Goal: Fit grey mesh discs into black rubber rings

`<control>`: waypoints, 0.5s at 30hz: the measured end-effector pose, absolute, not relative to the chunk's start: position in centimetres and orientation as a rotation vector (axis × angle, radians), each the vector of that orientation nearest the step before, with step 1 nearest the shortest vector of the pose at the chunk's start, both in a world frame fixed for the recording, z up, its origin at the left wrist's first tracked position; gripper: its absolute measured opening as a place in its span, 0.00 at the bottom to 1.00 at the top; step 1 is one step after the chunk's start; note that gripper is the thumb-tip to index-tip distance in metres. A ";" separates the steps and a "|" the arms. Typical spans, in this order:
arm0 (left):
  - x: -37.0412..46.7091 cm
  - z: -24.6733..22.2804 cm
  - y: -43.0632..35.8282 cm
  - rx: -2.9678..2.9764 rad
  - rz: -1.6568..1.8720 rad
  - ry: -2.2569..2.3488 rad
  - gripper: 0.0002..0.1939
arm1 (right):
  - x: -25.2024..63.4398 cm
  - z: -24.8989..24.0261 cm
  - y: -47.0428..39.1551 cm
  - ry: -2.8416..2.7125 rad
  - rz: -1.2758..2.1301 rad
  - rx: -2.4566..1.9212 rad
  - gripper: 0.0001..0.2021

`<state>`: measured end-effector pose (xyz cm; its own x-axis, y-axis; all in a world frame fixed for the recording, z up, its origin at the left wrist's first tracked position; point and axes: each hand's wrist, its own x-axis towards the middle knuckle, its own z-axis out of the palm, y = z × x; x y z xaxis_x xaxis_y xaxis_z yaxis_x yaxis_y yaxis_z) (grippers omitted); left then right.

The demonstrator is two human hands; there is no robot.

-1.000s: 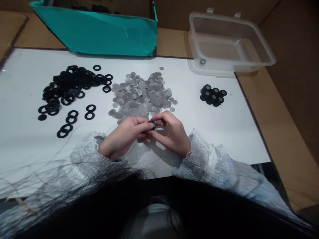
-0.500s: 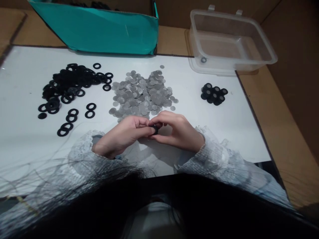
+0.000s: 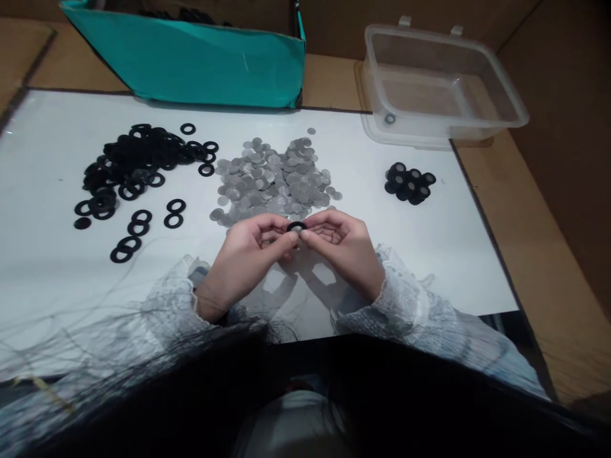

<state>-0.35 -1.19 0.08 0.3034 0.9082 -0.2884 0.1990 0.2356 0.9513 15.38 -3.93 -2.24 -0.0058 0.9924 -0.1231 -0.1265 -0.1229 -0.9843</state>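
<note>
Ring (image 3: 296, 224), black, 1: pinched in 2 grips, left hand (image 3: 247, 256) and right hand (image 3: 347, 251), presumably for steadiness; grey discs (image 3: 277, 181) piled just beyond, probably for easy reach.

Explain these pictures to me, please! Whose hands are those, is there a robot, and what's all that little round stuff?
There's no robot here. These are a person's own bare hands, seen by a camera worn on their head, looking forward and down.

The left hand and right hand hold a black ring between their fingers. Its middle is too small to see clearly.

On the white surface, a heap of black rings lies to the left, grey discs are in the middle, and a small cluster of black pieces with grey centres sits to the right. Behind stand a teal box and a clear plastic box.
</note>
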 end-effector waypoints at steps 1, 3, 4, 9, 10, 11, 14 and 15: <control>-0.3 0.0 -1.3 1.266 0.725 1.203 0.10 | 15.3 -2.2 -3.9 -1.019 1.376 -1.210 0.13; -0.3 -0.1 -1.6 1.357 0.769 1.245 0.09 | 15.2 -2.1 -3.9 -1.007 1.437 -1.222 0.15; -0.4 -0.2 -1.7 1.434 0.772 1.262 0.08 | 15.2 -2.0 -3.8 -1.020 1.464 -1.227 0.15; -0.7 -0.3 -2.1 1.805 0.770 1.265 0.06 | 15.2 -1.6 -4.1 -1.154 1.345 -1.198 0.13; -0.6 -0.3 -2.2 1.860 0.776 1.269 0.06 | 15.2 -1.6 -4.2 -1.188 1.280 -1.192 0.12; -0.6 -0.3 -2.3 1.920 0.790 1.280 0.05 | 15.1 -1.6 -4.3 -1.222 1.218 -1.187 0.10; -0.4 -0.2 -2.7 2.091 0.851 1.320 0.04 | 15.0 -1.7 -4.5 -1.285 1.098 -1.175 0.06; -0.3 -0.2 -2.8 2.133 0.876 1.334 0.04 | 14.9 -1.8 -4.6 -1.288 1.078 -1.173 0.04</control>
